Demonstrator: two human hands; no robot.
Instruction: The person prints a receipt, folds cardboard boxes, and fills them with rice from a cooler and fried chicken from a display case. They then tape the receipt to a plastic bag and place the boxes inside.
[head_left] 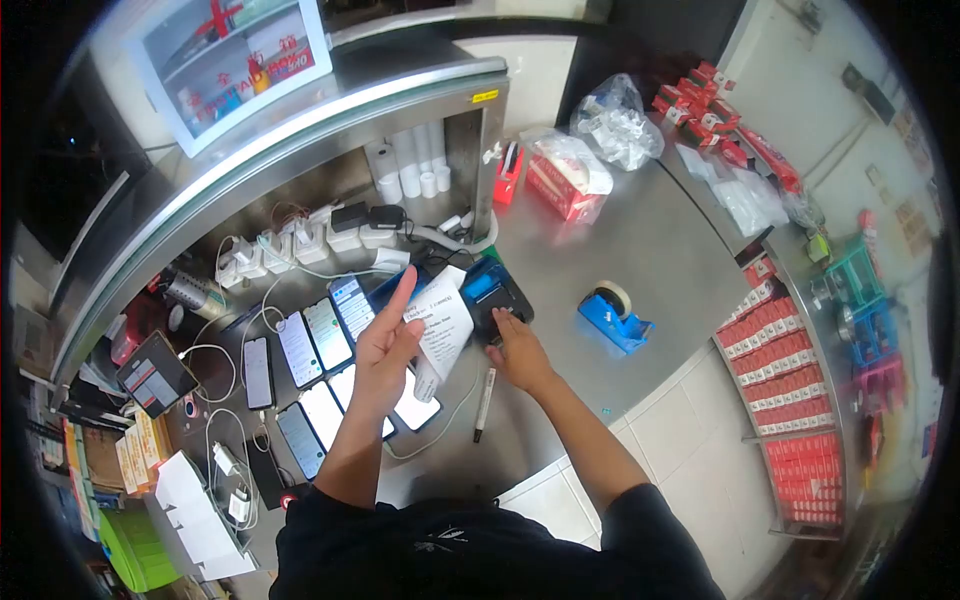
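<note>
A printed paper receipt (pixel 441 325) is pinched in my left hand (pixel 386 352), its text partly readable and its top corner reaching toward a black desktop device. That black device (pixel 506 292), with a blue part on top, looks like a receipt printer. My right hand (pixel 522 352) has its fingertips at the device's near edge, fingers apart. Just left of that hand lies a slim marker pen (pixel 484 405). Several smartphones (pixel 327 333) with lit screens lie in rows under and left of my left hand, which covers some of them.
A blue tape dispenser (pixel 614 318) stands to the right. Charging cables run from power strips (pixel 300 240) at the back, below paper rolls (pixel 410 165). A tablet (pixel 157 373) leans at the left. Red boxes (pixel 568 178) sit at the back, and a shelf of red packs (pixel 780 390) stands right.
</note>
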